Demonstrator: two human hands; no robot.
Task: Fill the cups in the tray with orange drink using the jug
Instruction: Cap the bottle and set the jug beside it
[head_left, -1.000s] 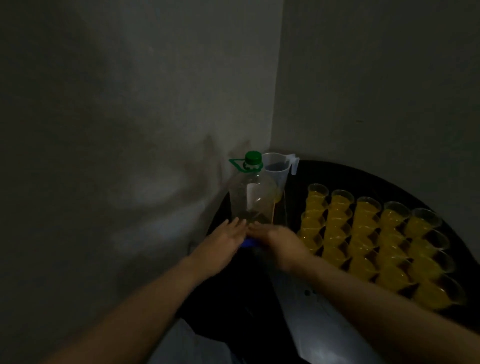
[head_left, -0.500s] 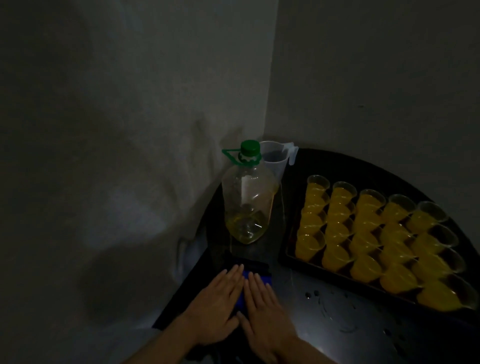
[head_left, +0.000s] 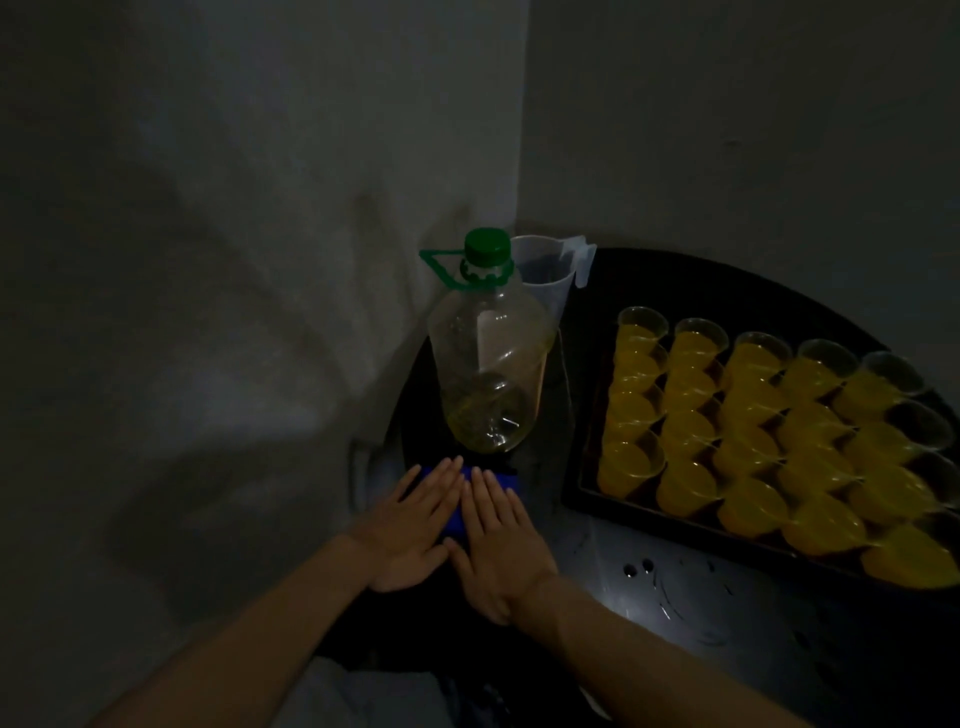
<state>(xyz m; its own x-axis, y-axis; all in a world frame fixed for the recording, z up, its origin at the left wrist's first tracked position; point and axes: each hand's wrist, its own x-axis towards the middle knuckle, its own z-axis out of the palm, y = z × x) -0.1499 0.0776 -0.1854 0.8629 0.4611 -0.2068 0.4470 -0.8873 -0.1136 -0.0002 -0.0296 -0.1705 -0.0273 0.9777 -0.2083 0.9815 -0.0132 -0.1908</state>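
Translucent jug (head_left: 545, 283), handling: judged light and thin-walled, seemingly empty, likely to flex if squeezed; best taken by the handle (head_left: 584, 260) on its 2 o'clock side
Jug, looks: pale plastic, upright, open rim, lower part hidden behind the bottle (head_left: 485, 364)
Jug, place: 12 o'clock from the hands, 10 o'clock from the tray (head_left: 581, 467)
Cups (head_left: 753, 431): every one seen holds orange drink
Left hand (head_left: 410, 525): flat, fingers straight and close together, resting on a blue object (head_left: 456, 514)
Right hand (head_left: 501, 540): flat beside it, fingers straight, slightly spread

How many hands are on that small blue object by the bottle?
2: left hand flat on the left half of the small blue object, right hand on its right half.
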